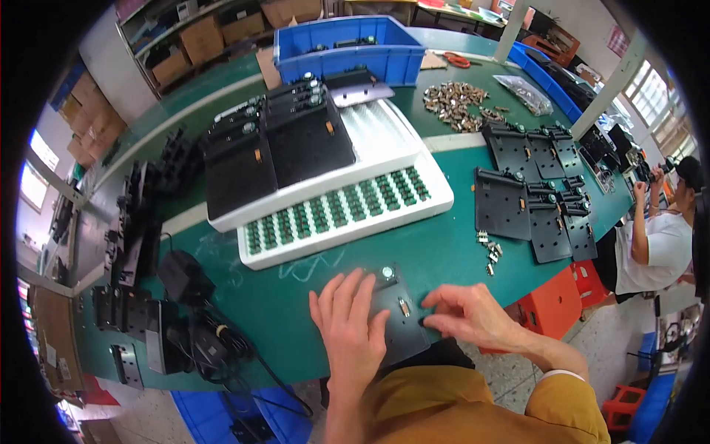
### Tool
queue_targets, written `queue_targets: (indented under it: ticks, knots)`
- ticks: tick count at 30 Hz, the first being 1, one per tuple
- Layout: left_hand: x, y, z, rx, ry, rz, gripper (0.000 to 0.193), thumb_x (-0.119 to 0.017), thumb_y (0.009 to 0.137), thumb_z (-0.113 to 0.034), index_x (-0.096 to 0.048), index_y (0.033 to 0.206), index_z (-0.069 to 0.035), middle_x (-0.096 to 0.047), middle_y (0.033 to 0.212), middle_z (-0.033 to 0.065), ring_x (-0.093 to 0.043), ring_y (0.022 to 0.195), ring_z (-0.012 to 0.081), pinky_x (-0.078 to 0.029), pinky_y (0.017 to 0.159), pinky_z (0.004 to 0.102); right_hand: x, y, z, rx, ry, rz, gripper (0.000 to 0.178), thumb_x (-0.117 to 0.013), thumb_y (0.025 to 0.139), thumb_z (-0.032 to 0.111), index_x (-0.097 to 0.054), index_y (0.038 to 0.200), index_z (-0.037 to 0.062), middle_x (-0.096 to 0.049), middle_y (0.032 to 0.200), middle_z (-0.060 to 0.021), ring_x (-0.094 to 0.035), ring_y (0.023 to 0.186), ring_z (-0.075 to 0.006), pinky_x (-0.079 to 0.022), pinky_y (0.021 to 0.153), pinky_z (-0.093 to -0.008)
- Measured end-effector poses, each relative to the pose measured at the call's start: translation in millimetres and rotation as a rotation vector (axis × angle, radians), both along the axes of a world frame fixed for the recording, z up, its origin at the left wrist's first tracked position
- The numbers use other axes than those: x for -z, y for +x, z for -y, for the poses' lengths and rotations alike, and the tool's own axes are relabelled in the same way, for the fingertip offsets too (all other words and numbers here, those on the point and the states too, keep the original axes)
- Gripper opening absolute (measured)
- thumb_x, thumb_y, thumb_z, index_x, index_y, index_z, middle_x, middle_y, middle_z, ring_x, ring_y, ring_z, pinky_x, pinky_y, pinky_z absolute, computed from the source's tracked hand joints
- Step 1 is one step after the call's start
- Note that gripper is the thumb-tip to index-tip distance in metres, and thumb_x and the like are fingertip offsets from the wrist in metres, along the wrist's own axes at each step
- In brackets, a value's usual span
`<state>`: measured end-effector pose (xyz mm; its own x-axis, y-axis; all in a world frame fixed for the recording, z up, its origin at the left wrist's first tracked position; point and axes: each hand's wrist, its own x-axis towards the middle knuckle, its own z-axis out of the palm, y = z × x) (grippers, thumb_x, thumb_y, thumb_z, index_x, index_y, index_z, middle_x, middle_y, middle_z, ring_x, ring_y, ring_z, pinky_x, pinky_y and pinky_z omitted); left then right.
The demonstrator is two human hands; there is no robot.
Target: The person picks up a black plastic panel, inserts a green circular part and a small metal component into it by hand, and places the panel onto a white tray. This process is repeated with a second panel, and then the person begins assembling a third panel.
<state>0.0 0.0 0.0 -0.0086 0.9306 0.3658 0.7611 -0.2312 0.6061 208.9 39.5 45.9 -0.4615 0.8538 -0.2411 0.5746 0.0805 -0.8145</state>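
Observation:
A black metal plate (401, 337) lies at the table's near edge in front of me. It carries a round light-coloured piece (387, 273) at its far end and a small metal part (404, 307) near its middle. My left hand (346, 322) rests over the plate's left side, fingers stretched out and holding nothing. At the plate's right edge is my right hand (473, 318), its thumb and forefinger bent toward each other with a gap between the tips. A small dark spot shows by the thumb tip; I cannot make out what it is.
Beyond my hands, white foam trays (436, 200) hold rows of green parts and several black plates (310, 144). A blue bin (347, 55) and a metal-part pile (455, 103) stand farther back. Finished-looking plates (503, 207) lie right; a black adapter with cables (185, 277) lies left. A co-worker (658, 237) sits right.

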Motion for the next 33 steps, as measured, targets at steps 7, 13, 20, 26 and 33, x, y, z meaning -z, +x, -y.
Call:
queue_targets:
  ticks: [7, 13, 20, 26, 33]
  knots:
    - [-3, 3, 8, -0.024, 0.014, 0.02, 0.057, -0.08, 0.072, -0.01, -0.062, 0.126, -0.005, -0.06, 0.13, 0.0115, -0.052, 0.124, 0.0321, -0.034, 0.11, 0.0485, -10, 11, 31, 0.046, -0.347, -0.093, 0.02, -0.068, 0.092, 0.01, -0.061, 0.106, -0.0013, -0.07, 0.075, -0.0102, -0.069, 0.064, -0.0148, -0.056, 0.057, -0.0275]
    - [-14, 7, 5, -0.028, 0.052, -0.146, 0.057, -0.08, 0.073, -0.016, -0.063, 0.126, -0.005, -0.062, 0.126, 0.0114, -0.055, 0.117, 0.0309, -0.04, 0.1, 0.0422, -9, 27, 50, 0.107, -0.423, -0.123, 0.031, -0.064, 0.095, 0.012, -0.05, 0.12, -0.0008, -0.07, 0.08, -0.0123, -0.07, 0.069, -0.0167, -0.058, 0.063, -0.0297]
    - [-5, 13, 11, -0.029, 0.078, -0.145, 0.056, -0.08, 0.075, -0.018, -0.063, 0.126, -0.005, -0.063, 0.125, 0.0102, -0.056, 0.116, 0.0297, -0.04, 0.099, 0.0421, 15, 23, 64, 0.382, -0.589, -0.561, 0.025, -0.064, 0.095, 0.007, -0.051, 0.115, 0.0006, -0.069, 0.102, -0.0135, -0.07, 0.087, -0.0186, -0.06, 0.073, -0.0299]
    - [-2, 10, 16, -0.001, 0.106, -0.085, 0.056, -0.08, 0.073, -0.017, -0.063, 0.125, -0.004, -0.061, 0.126, 0.011, -0.055, 0.115, 0.0306, -0.037, 0.098, 0.0433, 23, 18, 75, 0.503, -0.579, -0.668, 0.027, -0.066, 0.093, 0.003, -0.053, 0.115, -0.001, -0.071, 0.093, -0.0116, -0.071, 0.08, -0.0179, -0.06, 0.069, -0.028]
    - [-6, 8, 18, 0.021, 0.101, 0.005, 0.058, -0.083, 0.071, -0.018, -0.064, 0.124, -0.004, -0.065, 0.124, 0.011, -0.058, 0.114, 0.0301, -0.041, 0.099, 0.0402, 19, 21, 72, 0.452, -0.633, -0.709, 0.026, -0.067, 0.091, 0.003, -0.06, 0.115, -0.005, -0.072, 0.087, -0.0113, -0.071, 0.072, -0.0163, -0.06, 0.064, -0.0263]
